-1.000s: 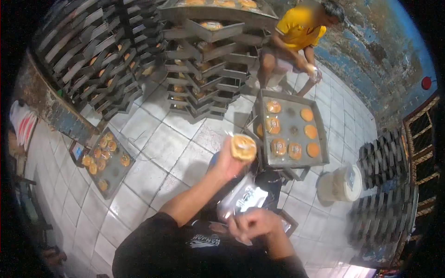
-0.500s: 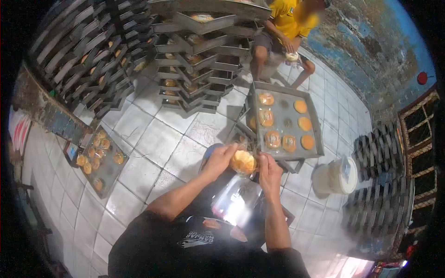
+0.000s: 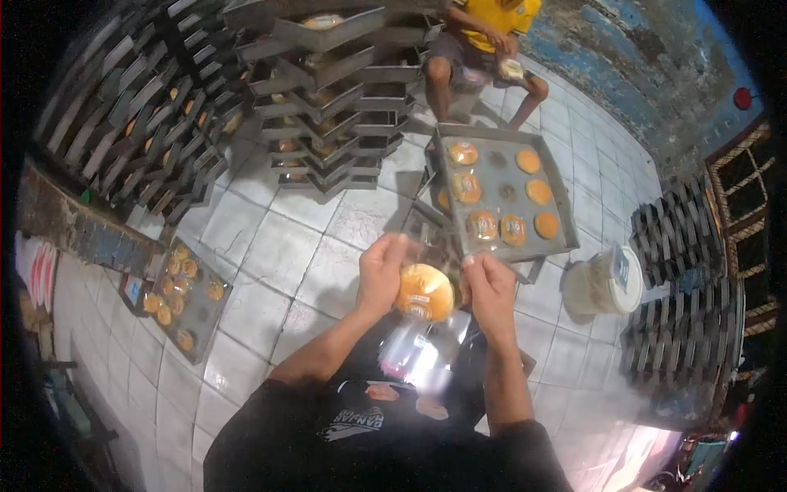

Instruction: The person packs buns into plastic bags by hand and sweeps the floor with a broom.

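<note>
A round golden bun [image 3: 426, 291] in a clear plastic bag hangs between my two hands over my lap. My left hand [image 3: 381, 275] is closed on the bag's upper left corner. On the other side, my right hand [image 3: 489, 287] pinches the upper right corner. Printing shows on the bag's lower part. Under the bun, a shiny pile of clear plastic [image 3: 418, 357] lies on my lap. Just beyond my hands stands a metal tray [image 3: 496, 179] with several buns, some bagged and some bare.
Tall stacks of metal trays [image 3: 328, 102] rise ahead and to the left. A lower tray [image 3: 199, 316] with bagged buns sits at left. To the right are a white bucket [image 3: 598, 287] and more stacked trays [image 3: 676, 336]. A person in a yellow shirt [image 3: 496, 20] sits opposite, holding something pale.
The bun has swung from tilted, pale side showing, to its golden top facing me with the print visible. Both hands have come slightly closer to me and a little wider apart.
</note>
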A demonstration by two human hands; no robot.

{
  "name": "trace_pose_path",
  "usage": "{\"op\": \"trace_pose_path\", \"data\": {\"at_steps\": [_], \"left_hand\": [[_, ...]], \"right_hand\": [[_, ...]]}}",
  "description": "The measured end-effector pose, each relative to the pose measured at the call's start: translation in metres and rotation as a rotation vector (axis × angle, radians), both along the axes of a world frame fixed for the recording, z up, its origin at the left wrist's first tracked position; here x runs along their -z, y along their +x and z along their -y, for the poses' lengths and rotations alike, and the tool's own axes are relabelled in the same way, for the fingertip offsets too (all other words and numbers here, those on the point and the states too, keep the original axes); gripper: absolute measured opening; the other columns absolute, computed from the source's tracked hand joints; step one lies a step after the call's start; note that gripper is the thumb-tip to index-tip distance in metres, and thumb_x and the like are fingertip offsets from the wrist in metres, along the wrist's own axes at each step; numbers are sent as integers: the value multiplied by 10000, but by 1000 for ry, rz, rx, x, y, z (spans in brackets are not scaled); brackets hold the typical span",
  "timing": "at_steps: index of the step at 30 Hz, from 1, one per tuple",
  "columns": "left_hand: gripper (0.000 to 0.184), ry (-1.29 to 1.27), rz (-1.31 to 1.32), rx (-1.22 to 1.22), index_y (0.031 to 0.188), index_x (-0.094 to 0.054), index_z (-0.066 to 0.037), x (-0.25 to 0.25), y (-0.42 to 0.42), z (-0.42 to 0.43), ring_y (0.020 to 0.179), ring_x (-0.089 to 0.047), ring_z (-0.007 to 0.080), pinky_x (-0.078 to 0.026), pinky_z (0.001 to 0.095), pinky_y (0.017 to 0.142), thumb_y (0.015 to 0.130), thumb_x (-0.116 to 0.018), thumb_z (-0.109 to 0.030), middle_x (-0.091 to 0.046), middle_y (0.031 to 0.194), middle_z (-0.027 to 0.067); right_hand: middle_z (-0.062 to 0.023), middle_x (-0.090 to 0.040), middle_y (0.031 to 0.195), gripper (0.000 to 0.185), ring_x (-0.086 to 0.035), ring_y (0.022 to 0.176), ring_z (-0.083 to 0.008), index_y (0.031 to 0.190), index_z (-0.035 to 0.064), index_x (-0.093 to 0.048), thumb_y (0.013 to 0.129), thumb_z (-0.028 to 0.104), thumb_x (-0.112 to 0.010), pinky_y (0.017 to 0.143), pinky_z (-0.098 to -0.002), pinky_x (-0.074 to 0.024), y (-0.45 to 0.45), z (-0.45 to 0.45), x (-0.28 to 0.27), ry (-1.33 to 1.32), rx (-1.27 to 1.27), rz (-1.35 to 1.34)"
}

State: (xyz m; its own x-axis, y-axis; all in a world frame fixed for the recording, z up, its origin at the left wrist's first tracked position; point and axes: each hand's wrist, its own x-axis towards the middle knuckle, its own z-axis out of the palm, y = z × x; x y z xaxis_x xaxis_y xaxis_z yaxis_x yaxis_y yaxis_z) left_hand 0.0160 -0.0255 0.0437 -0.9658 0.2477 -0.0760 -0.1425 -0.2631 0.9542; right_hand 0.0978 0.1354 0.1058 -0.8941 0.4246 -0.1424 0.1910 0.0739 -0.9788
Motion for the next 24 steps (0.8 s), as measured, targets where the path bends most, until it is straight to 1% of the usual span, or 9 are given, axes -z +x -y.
{"op": "trace_pose_path", "data": {"at_steps": [2,4,8,12,13,15,17,18,24], "left_hand": [[253,-7,-4,72,1001,-693,-19,5,1,2,719,-586,74,-482,245,678,1050,-556,-225,-677,828,10],[258,-74,-25,-122,937,-674,1,2,-8,-7,704,-546,78,-456,242,648,1040,-558,-204,-649,829,-3],[194,-270,-383,-88,926,-698,19,13,-2,24,943,-567,129,-455,264,820,997,-604,-135,-627,1023,53],[153,-231,-3,149,884,-712,18,105,15,47,996,-619,194,-486,312,848,949,-619,-85,-656,1044,91],[162,-187,67,143,860,-680,23,101,17,46,999,-582,125,-475,279,855,968,-590,-57,-639,1067,70],[152,-89,122,201,887,-685,28,95,6,44,978,-596,124,-482,277,858,969,-589,-58,-656,1044,69],[136,-4,60,253,952,-687,38,74,3,28,914,-625,125,-493,276,871,976,-586,-50,-686,993,65],[136,1,56,269,952,-687,38,67,2,17,914,-625,125,-493,276,871,976,-586,-50,-686,993,65],[393,-8,-32,178,1317,-577,19,44,8,-31,1110,-628,216,-509,329,939,946,-662,-80,-591,1346,174]], "right_hand": [[6,-580,654,267,-506,592,-64,835,7,-647,986,227,-638,540,-278,-403,3,8,-8,416,-18,-240],[29,-573,656,273,-476,585,-60,833,14,-645,988,239,-634,534,-271,-381,-11,-13,13,422,15,-213],[42,-538,634,298,-431,552,-49,818,55,-646,1013,275,-601,507,-248,-348,7,-22,38,7,9,79],[41,-534,603,330,-492,546,-44,789,55,-636,1020,288,-601,493,-242,-384,43,-4,106,-202,-68,342],[6,-598,702,231,-551,593,-61,911,48,-652,1010,253,-617,514,-242,-451,49,3,115,-132,-107,352],[-22,-632,794,186,-587,650,-83,1011,47,-641,999,232,-634,546,-249,-486,54,16,116,-223,13,214],[-106,-673,1091,355,-662,884,-168,1264,37,-568,955,162,-688,705,-294,-562,52,24,86,-410,160,32],[-106,-673,1091,355,-662,884,-168,1264,37,-568,955,162,-688,705,-294,-562,49,18,87,-404,174,25],[-250,-638,1228,515,-626,1147,-400,1346,-20,-516,886,91,-717,971,-417,-509,-14,-83,67,765,281,-296]]}}
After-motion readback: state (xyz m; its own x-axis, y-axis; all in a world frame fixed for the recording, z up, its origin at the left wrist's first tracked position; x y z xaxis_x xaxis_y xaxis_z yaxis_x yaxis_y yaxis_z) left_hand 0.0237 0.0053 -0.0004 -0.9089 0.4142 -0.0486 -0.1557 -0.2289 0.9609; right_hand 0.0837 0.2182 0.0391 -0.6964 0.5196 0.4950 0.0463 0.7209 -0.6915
